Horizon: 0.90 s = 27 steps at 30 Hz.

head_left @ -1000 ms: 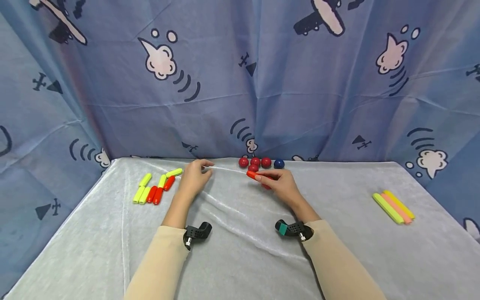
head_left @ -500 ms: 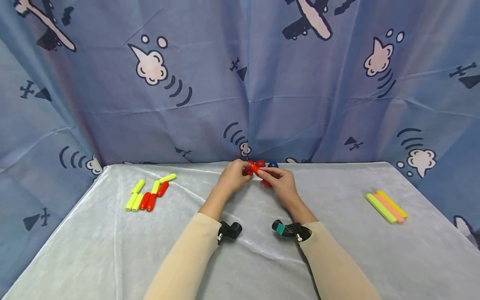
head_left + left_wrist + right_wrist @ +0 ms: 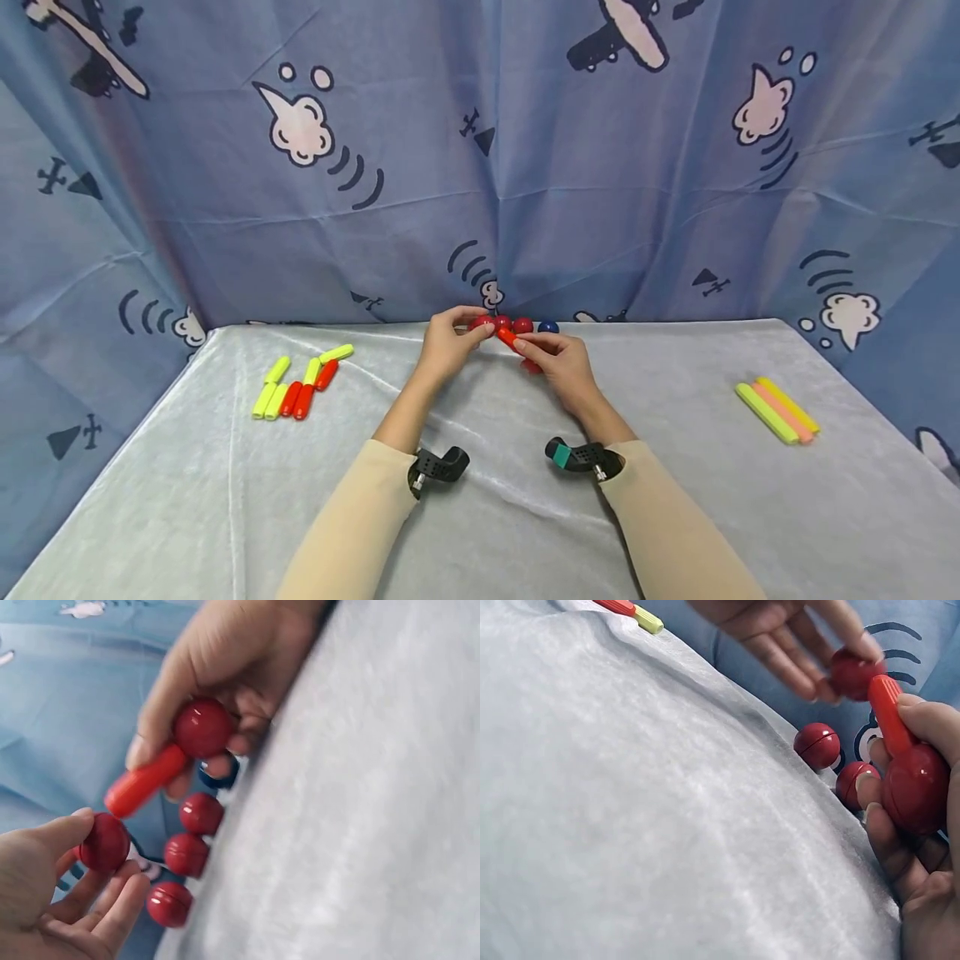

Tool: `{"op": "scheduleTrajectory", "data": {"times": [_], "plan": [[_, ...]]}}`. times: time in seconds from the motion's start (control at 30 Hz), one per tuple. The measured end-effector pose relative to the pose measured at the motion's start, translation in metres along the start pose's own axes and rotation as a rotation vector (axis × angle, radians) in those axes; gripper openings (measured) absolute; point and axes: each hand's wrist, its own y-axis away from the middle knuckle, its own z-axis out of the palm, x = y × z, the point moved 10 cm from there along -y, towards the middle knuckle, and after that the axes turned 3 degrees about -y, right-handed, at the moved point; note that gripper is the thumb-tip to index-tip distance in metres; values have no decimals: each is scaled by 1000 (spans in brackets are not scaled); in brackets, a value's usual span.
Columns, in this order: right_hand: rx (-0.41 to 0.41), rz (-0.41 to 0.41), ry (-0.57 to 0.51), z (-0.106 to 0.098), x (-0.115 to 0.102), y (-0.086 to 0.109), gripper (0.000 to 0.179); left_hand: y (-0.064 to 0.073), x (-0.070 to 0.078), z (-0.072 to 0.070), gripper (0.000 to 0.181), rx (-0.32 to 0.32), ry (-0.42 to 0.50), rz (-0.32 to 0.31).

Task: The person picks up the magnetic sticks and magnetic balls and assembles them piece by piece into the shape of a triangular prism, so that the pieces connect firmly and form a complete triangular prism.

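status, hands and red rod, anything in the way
Left hand pinches red ball. Right hand holds red rod, second red ball at one end. Nothing seen blocking between the hands.

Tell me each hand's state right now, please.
Left hand: holding a glossy red ball.
Right hand: holding a red rod with another red ball at one end.

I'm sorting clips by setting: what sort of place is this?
Probably an indoor spot arranged for recording: a printed blue curtain hangs behind a cloth-covered table, with black wrist-worn devices in view.
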Motion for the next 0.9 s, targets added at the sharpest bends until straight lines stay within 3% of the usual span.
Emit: {"op": "scheduleTrajectory", "data": {"times": [0.2,0.47,0.7,0.8,0.9], "plan": [[-25,13,43,5,0,0,32,3,8,-2,35,-25,-35,19],[-163,-33,85,17,-7,3,38,3,14,0,37,-67,-16,35],[-232,-20,16,22,-9,5,51,6,18,14,31,-143,-48,65],[-227,-4,-2,21,-8,5,50,6,18,6,30,-144,-92,82],[-218,14,-15,21,-6,5,50,3,17,-15,28,-98,-223,102]]}}
